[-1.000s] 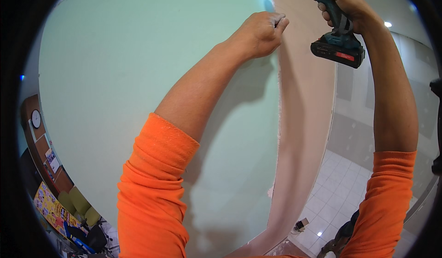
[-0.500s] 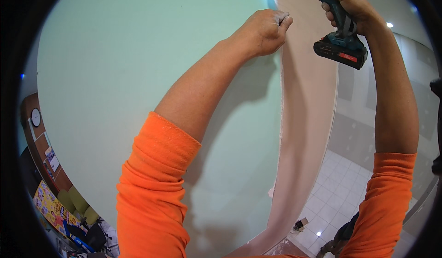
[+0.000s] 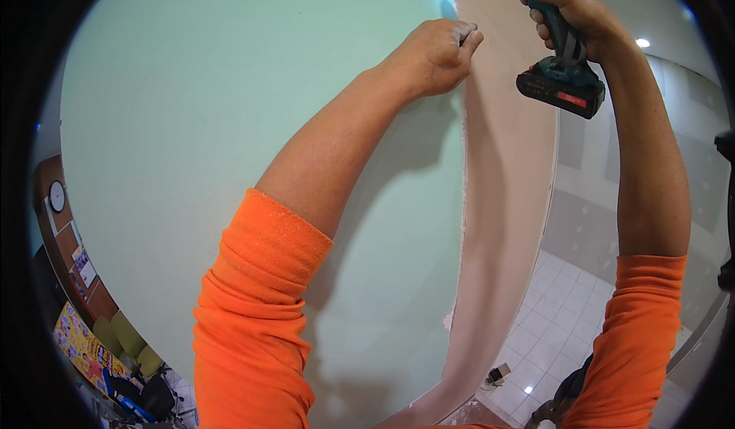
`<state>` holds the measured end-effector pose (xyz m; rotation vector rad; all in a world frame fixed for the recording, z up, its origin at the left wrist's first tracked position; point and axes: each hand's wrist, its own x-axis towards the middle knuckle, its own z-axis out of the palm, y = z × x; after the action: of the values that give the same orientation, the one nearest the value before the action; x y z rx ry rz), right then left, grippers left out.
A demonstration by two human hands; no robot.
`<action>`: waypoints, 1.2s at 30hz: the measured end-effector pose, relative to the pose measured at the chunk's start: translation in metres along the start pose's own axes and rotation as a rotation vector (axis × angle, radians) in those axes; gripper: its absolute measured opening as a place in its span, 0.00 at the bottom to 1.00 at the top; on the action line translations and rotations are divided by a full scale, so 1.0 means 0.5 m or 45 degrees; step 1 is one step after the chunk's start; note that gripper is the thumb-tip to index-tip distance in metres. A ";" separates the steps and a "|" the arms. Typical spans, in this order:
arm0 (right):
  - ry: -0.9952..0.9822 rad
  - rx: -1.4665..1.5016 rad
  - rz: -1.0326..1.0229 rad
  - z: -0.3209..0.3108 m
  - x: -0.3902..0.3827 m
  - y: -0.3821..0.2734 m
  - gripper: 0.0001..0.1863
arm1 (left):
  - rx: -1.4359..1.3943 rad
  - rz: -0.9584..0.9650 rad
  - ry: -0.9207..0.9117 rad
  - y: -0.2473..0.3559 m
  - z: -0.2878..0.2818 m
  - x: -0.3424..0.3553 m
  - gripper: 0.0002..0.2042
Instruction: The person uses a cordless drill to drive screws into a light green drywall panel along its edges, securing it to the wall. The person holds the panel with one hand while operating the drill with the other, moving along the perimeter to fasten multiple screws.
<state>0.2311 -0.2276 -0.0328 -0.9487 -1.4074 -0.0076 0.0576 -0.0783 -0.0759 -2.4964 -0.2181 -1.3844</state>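
At the upper right, my right hand is wrapped around the handle of a cordless drill with a dark battery pack at its base. The drill's body is cut off by the top edge of the view. Its thin bit points left, at the top of a pale green wall board. Just below the bit, my left hand is closed at the board's right edge, fingers curled and thumb pressed in. White dust coats its fingertips, and whatever they may hold is hidden.
A pinkish board strip runs down beside the green board. Beyond it lie a white tiled floor and a grey panelled wall. A wall clock, green chairs and a dark office chair stand at the lower left.
The drill and my right hand have shifted slightly left and down, with the bit showing more against the green board. My left hand keeps its closed shape at the edge.
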 end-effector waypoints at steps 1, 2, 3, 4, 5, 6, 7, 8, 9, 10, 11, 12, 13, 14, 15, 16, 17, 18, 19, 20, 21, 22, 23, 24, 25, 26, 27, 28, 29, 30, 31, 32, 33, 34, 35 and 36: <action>0.009 -0.015 0.005 0.000 0.000 0.000 0.12 | -0.002 -0.024 -0.005 0.001 0.000 0.000 0.19; 0.003 -0.016 -0.003 0.000 0.000 0.000 0.11 | 0.010 -0.013 -0.016 0.001 -0.002 0.001 0.19; -0.006 -0.015 -0.009 0.000 0.000 0.000 0.11 | 0.023 -0.005 -0.029 0.001 -0.003 0.002 0.19; -0.014 -0.015 -0.014 0.002 0.000 0.000 0.11 | 0.043 -0.005 -0.034 0.000 -0.004 0.002 0.19; -0.009 -0.022 -0.019 0.002 0.000 0.001 0.11 | 0.038 0.013 -0.029 -0.001 -0.004 0.002 0.19; -0.004 -0.029 -0.022 0.002 0.000 0.001 0.11 | 0.042 0.023 -0.016 -0.003 -0.003 0.001 0.19; 0.000 -0.037 -0.027 0.002 0.000 0.002 0.11 | 0.043 0.038 -0.008 -0.004 -0.001 0.001 0.19; -0.005 -0.037 -0.026 0.003 0.000 0.003 0.11 | 0.038 0.044 0.008 -0.006 0.000 0.001 0.19; -0.008 -0.037 -0.026 0.002 0.000 0.003 0.11 | 0.032 0.056 0.018 -0.008 0.002 0.000 0.19; -0.010 -0.038 -0.028 0.000 0.001 0.003 0.11 | 0.026 0.072 0.030 -0.009 0.003 0.001 0.19; -0.015 -0.037 -0.030 -0.001 0.001 0.005 0.11 | 0.011 0.069 0.040 -0.009 0.005 0.001 0.19; -0.020 -0.035 -0.033 -0.001 0.002 0.006 0.11 | -0.001 0.066 0.051 -0.009 0.005 0.002 0.19; -0.028 -0.032 -0.034 -0.001 0.004 0.008 0.11 | -0.014 0.060 0.061 -0.010 0.004 0.002 0.19; -0.043 -0.023 -0.043 0.000 0.005 0.010 0.12 | -0.014 0.035 0.035 -0.009 0.003 0.002 0.19; -0.057 -0.014 -0.054 -0.001 0.006 0.012 0.12 | -0.014 0.012 0.010 -0.009 0.001 0.003 0.19; -0.071 -0.006 -0.064 -0.002 0.006 0.014 0.12 | -0.011 -0.020 -0.015 -0.008 0.000 0.003 0.19; -0.063 -0.008 -0.069 -0.003 0.007 0.015 0.12 | -0.012 -0.014 -0.023 -0.007 -0.001 0.004 0.19; -0.058 -0.009 -0.074 -0.003 0.007 0.017 0.12 | -0.007 -0.021 -0.032 -0.007 -0.002 0.004 0.19; -0.052 -0.010 -0.082 -0.005 0.007 0.016 0.12 | -0.002 -0.017 -0.026 -0.006 -0.002 0.005 0.19; -0.047 -0.014 -0.072 -0.005 0.008 0.017 0.12 | 0.001 -0.016 -0.017 -0.006 -0.001 0.004 0.19; -0.041 -0.019 -0.061 -0.005 0.008 0.017 0.12 | 0.001 -0.006 0.005 -0.005 0.000 0.004 0.18; -0.036 -0.025 -0.053 -0.005 0.008 0.016 0.12 | 0.002 0.005 0.029 -0.005 0.001 0.004 0.18; -0.055 -0.015 -0.062 -0.004 0.007 0.016 0.12 | 0.010 0.011 0.025 -0.005 0.001 0.003 0.18; -0.072 -0.004 -0.069 -0.003 0.006 0.015 0.11 | 0.018 0.017 0.017 -0.005 0.001 0.004 0.18; -0.086 0.004 -0.078 -0.002 0.005 0.014 0.11 | 0.025 0.027 0.012 -0.005 0.001 0.004 0.18; -0.076 -0.002 -0.081 -0.004 0.002 0.012 0.11 | 0.023 0.024 0.013 -0.004 0.001 0.005 0.18; -0.066 -0.008 -0.084 -0.004 0.000 0.010 0.11 | 0.021 0.019 0.013 -0.004 0.000 0.005 0.18; -0.057 -0.014 -0.088 -0.002 -0.001 0.008 0.11 | 0.029 0.000 0.013 -0.003 -0.001 0.006 0.18; -0.069 -0.007 -0.078 -0.004 -0.004 0.007 0.12 | -0.005 -0.002 0.010 -0.002 -0.002 0.007 0.18; -0.079 -0.003 -0.067 -0.007 -0.008 0.007 0.12 | -0.034 -0.018 0.007 -0.002 -0.002 0.007 0.18; -0.090 0.001 -0.057 -0.008 -0.009 0.006 0.12 | -0.063 -0.032 -0.008 -0.002 -0.002 0.008 0.18; -0.078 -0.017 -0.059 -0.009 -0.007 0.005 0.12 | -0.034 -0.015 0.001 -0.003 -0.002 0.008 0.18; -0.069 -0.032 -0.057 -0.006 -0.003 0.005 0.12 | -0.005 -0.002 -0.005 -0.004 -0.003 0.008 0.18; -0.061 -0.045 -0.053 -0.003 0.001 0.007 0.12 | 0.029 0.002 -0.012 -0.006 -0.003 0.007 0.18; -0.058 -0.045 -0.048 -0.002 0.003 0.008 0.12 | 0.012 0.003 -0.009 -0.007 -0.003 0.006 0.18; -0.054 -0.044 -0.041 -0.002 0.006 0.009 0.12 | -0.001 -0.003 -0.006 -0.009 -0.002 0.006 0.18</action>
<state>0.2349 -0.2235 -0.0327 -0.9595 -1.4657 -0.0358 0.0571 -0.0744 -0.0723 -2.5013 -0.2221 -1.3797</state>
